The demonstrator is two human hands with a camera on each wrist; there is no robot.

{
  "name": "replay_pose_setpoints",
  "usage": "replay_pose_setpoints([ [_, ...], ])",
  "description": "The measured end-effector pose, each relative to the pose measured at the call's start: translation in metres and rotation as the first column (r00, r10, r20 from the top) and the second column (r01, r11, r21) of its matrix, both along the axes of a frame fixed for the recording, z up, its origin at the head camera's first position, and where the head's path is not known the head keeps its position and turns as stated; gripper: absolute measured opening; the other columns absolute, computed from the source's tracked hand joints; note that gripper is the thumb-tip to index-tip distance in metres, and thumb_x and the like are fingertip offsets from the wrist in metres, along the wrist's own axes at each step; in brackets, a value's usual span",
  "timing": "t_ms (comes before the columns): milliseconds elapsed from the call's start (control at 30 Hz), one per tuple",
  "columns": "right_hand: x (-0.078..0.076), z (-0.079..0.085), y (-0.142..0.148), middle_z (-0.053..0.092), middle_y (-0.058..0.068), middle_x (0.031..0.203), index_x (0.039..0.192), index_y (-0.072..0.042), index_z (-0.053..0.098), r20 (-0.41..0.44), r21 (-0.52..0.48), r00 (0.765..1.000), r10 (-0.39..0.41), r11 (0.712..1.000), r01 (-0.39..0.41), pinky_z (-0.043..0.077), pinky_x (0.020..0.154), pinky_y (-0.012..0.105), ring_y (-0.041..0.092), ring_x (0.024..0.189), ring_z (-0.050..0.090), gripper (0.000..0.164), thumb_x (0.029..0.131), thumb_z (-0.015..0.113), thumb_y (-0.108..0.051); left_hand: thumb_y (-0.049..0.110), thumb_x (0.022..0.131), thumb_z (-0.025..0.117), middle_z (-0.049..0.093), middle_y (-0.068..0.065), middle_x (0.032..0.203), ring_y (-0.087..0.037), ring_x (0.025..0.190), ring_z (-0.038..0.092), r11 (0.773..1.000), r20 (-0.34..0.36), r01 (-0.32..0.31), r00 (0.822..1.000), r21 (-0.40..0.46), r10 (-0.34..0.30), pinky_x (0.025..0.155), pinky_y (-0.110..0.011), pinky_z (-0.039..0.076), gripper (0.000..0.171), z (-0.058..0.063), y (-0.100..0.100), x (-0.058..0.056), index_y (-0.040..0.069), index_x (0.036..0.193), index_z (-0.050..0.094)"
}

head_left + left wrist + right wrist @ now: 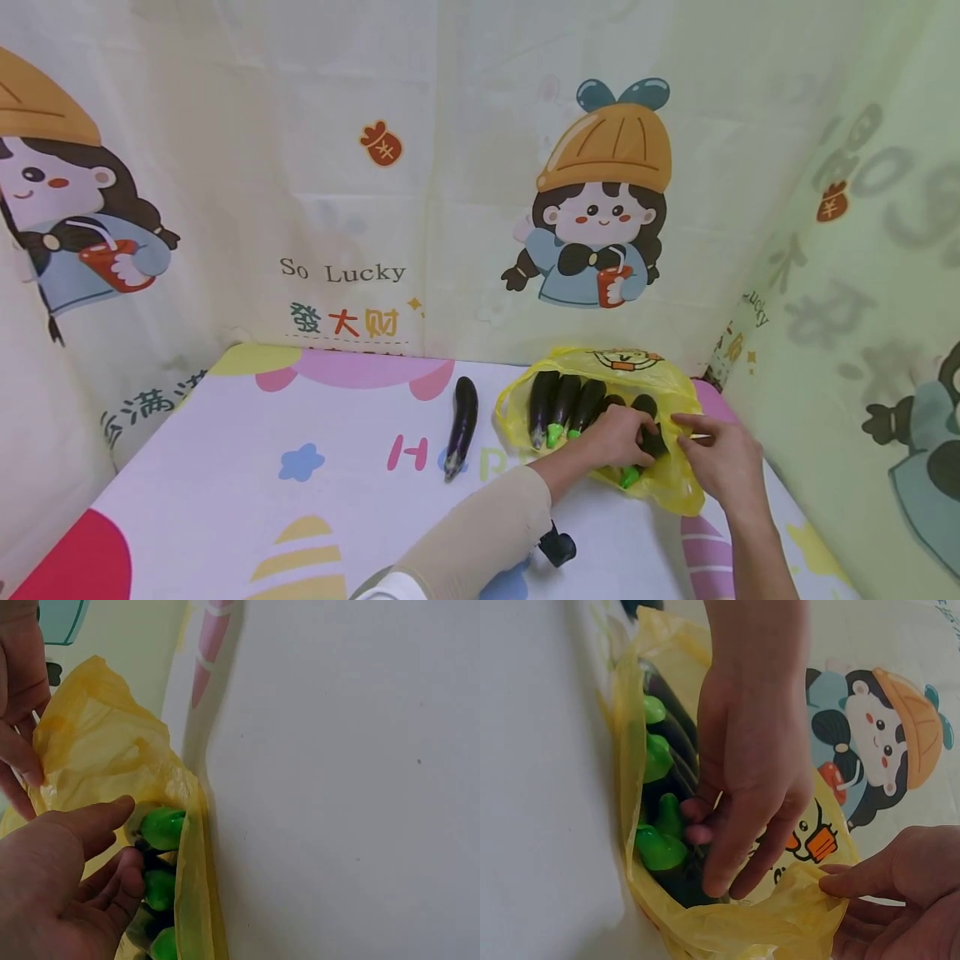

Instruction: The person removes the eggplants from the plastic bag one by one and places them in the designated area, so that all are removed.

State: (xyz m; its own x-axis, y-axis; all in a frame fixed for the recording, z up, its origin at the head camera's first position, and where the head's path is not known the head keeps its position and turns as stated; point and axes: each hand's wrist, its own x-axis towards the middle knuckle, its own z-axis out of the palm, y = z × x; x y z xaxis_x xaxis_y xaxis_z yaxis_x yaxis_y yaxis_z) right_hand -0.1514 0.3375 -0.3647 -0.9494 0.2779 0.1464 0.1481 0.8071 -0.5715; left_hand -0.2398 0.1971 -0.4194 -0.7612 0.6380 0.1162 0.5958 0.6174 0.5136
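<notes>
A yellow plastic bag lies on its side with its mouth facing the person. Several dark purple eggplants lie side by side in it, some with green caps toward the opening. My left hand reaches into the mouth, over the rightmost eggplant. Its fingertips are right at that eggplant, thumb and fingers apart in the left wrist view. At the bag's right edge, my right hand pinches the plastic between thumb and fingers and holds it up. Another eggplant lies outside, left of the bag.
The table is covered with a white printed cloth showing coloured shapes and letters. Patterned curtains hang behind the table and at both sides, with the right one close beside the right hand. A small black device shows under the left forearm.
</notes>
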Motion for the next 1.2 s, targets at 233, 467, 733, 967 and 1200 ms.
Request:
replay_pose_setpoints([
  [233, 0.001, -0.001, 0.0, 0.072, 0.028, 0.111, 0.126, -0.001, 0.073, -0.012, 0.0, 1.0, 0.001, 1.0, -0.001, 0.052, 0.063, 0.029, 0.04, 0.096, 0.071, 0.033, 0.094, 0.068, -0.008, 0.039, 0.083, 0.088, 0.07, 0.014, 0.109, 0.0, 0.098, 0.059, 0.997, -0.002, -0.07, 0.998, -0.038, 0.07, 0.081, -0.015, 0.049, 0.044, 0.0, 0.007, 0.005, 0.027, 0.123, 0.074],
  [467, 0.001, -0.001, -0.002, 0.071, 0.028, 0.112, 0.125, -0.001, 0.074, -0.016, -0.009, 1.0, -0.004, 1.0, 0.004, 0.052, 0.063, 0.028, 0.038, 0.096, 0.07, 0.033, 0.094, 0.068, -0.007, 0.04, 0.082, 0.089, 0.066, 0.011, 0.117, -0.003, 0.1, 0.058, 0.993, 0.006, -0.098, 0.995, -0.073, 0.099, 0.087, -0.02, 0.052, 0.05, -0.001, 0.012, 0.009, 0.029, 0.128, 0.071],
  [733, 0.001, -0.001, -0.002, 0.07, 0.028, 0.114, 0.127, 0.0, 0.073, -0.003, -0.018, 1.0, -0.005, 1.0, 0.005, 0.053, 0.065, 0.028, 0.038, 0.096, 0.07, 0.033, 0.094, 0.068, -0.006, 0.04, 0.084, 0.086, 0.063, 0.01, 0.109, -0.008, 0.088, 0.056, 0.964, -0.128, -0.143, 0.985, -0.223, 0.117, 0.075, -0.027, 0.051, 0.043, 0.002, 0.017, 0.016, 0.037, 0.123, 0.067],
  [967, 0.002, -0.001, -0.002, 0.071, 0.028, 0.114, 0.125, -0.001, 0.074, -0.009, -0.012, 1.0, -0.006, 1.0, 0.006, 0.052, 0.064, 0.028, 0.039, 0.097, 0.07, 0.033, 0.094, 0.068, -0.006, 0.041, 0.09, 0.081, 0.063, 0.01, 0.109, -0.008, 0.086, 0.055, 0.93, -0.197, -0.156, 0.976, -0.333, 0.094, 0.074, -0.027, 0.052, 0.032, 0.004, 0.022, 0.021, 0.037, 0.119, 0.067],
  [1200, 0.002, -0.001, 0.0, 0.071, 0.028, 0.115, 0.125, -0.001, 0.074, -0.007, -0.008, 1.0, -0.005, 1.0, 0.005, 0.052, 0.064, 0.029, 0.039, 0.096, 0.07, 0.032, 0.094, 0.068, -0.006, 0.039, 0.095, 0.075, 0.062, 0.01, 0.111, -0.007, 0.083, 0.053, 0.915, -0.178, -0.133, 0.982, -0.38, 0.069, 0.064, -0.025, 0.048, 0.026, 0.005, 0.024, 0.024, 0.04, 0.119, 0.067],
])
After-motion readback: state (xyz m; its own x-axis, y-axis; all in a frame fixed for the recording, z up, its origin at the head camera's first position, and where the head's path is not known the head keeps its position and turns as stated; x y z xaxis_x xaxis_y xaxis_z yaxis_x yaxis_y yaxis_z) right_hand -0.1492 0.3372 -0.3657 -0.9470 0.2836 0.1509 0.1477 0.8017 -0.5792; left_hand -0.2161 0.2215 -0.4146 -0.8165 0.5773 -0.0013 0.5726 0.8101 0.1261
